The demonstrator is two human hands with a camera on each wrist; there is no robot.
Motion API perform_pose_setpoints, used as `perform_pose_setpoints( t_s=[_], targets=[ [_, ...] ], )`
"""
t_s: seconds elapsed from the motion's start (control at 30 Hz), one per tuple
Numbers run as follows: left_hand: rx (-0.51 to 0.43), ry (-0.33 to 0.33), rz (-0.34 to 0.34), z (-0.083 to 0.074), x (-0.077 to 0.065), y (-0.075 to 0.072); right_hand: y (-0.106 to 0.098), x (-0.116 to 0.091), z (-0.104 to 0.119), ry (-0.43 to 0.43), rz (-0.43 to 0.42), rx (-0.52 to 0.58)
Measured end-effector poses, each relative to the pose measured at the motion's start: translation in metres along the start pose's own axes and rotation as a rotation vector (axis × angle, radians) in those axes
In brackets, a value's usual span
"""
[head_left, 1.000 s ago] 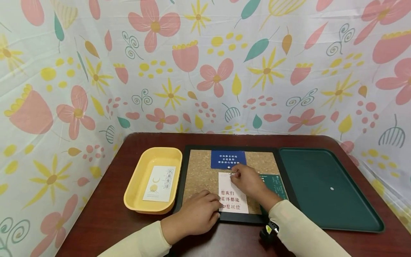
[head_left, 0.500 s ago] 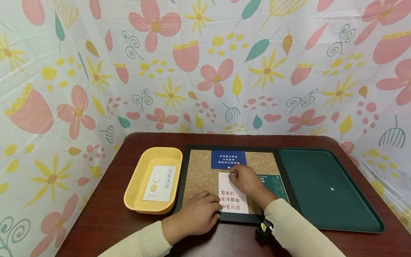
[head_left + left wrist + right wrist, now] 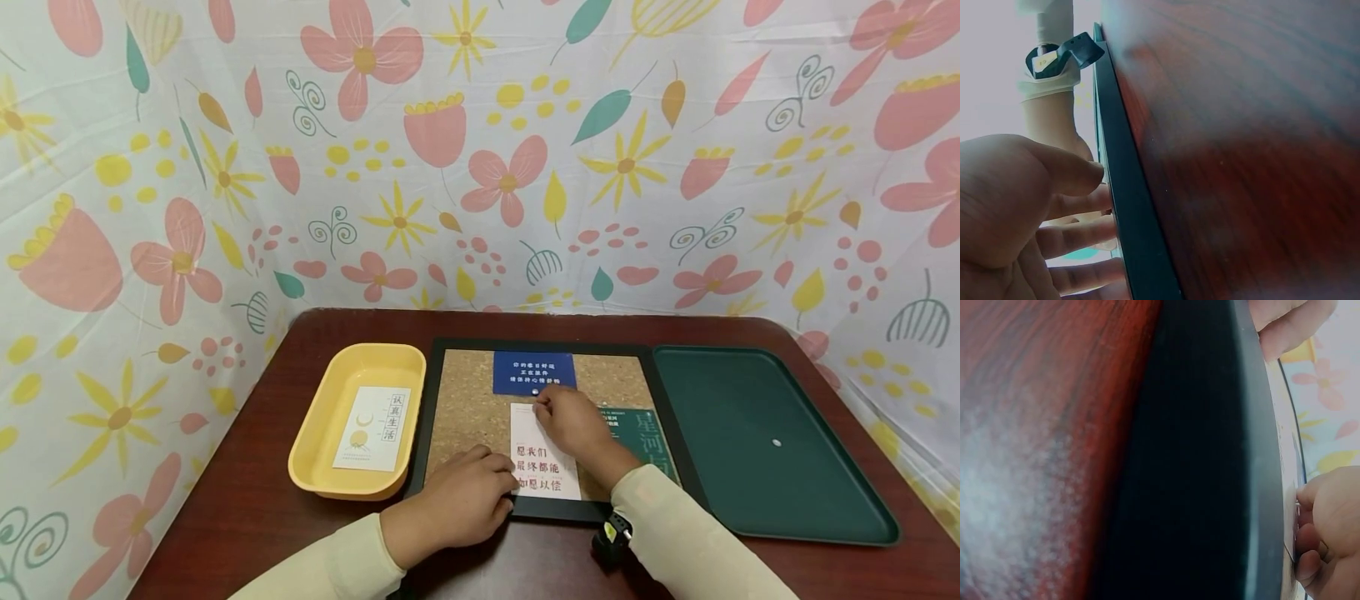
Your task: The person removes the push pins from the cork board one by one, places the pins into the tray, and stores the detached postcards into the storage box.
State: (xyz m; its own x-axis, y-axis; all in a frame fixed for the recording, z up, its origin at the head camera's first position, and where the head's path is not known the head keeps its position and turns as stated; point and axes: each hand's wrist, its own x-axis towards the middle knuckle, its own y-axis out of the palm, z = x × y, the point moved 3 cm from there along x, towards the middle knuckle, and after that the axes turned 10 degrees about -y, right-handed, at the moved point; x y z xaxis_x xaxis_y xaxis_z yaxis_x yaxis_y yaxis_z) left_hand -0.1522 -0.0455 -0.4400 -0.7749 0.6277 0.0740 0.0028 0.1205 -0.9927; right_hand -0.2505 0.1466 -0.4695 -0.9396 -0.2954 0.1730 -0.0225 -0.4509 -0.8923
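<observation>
A framed corkboard (image 3: 467, 408) lies on the table with a pink card (image 3: 538, 457) on it. My right hand (image 3: 579, 427) bends over the card's top edge, thumb and forefinger pinching a small silver thumbtack, which the fingers now hide. In the right wrist view the fingertips (image 3: 1307, 565) meet the board's surface. Relaxed, my left hand (image 3: 456, 502) rests on the board's lower part, fingertips at the card's left edge. Above is a blue card (image 3: 528, 367) with a silver thumbtack (image 3: 536, 392) at its lower edge. A green card (image 3: 637, 427) lies partly behind my right hand.
Left of the board, a yellow tub (image 3: 302, 462) holds a white card (image 3: 373, 437). A dark green tray (image 3: 780, 492) to the right carries one silver thumbtack (image 3: 776, 442). The black frame (image 3: 1125, 175) edges the board. A floral cloth (image 3: 480, 167) hangs behind the table.
My right hand has shifted slightly, its wrist moving a little left, and the fingertips now cover the thumbtack at the pink card's top. The left hand stays in place.
</observation>
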Motion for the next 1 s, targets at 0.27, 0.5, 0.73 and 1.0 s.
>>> perform_pose_setpoints(
  t_s=[0.27, 0.5, 0.73, 1.0],
  targets=[
    [0.009, 0.009, -0.010, -0.0001, 0.0005, 0.0000, 0.0024, -0.0003, 0.0012, -0.024, 0.006, -0.057],
    [0.022, 0.011, -0.026, -0.0007, 0.0007, -0.0008, 0.0028, -0.0004, 0.0030, -0.033, 0.017, -0.099],
    [0.023, 0.009, -0.027, -0.0008, 0.0010, -0.0005, 0.0025, -0.0004, 0.0030, -0.023, 0.024, -0.089],
    [0.017, 0.010, -0.022, -0.0002, 0.0011, -0.0002, 0.0012, -0.0022, 0.0033, -0.027, 0.013, -0.038]
  ],
)
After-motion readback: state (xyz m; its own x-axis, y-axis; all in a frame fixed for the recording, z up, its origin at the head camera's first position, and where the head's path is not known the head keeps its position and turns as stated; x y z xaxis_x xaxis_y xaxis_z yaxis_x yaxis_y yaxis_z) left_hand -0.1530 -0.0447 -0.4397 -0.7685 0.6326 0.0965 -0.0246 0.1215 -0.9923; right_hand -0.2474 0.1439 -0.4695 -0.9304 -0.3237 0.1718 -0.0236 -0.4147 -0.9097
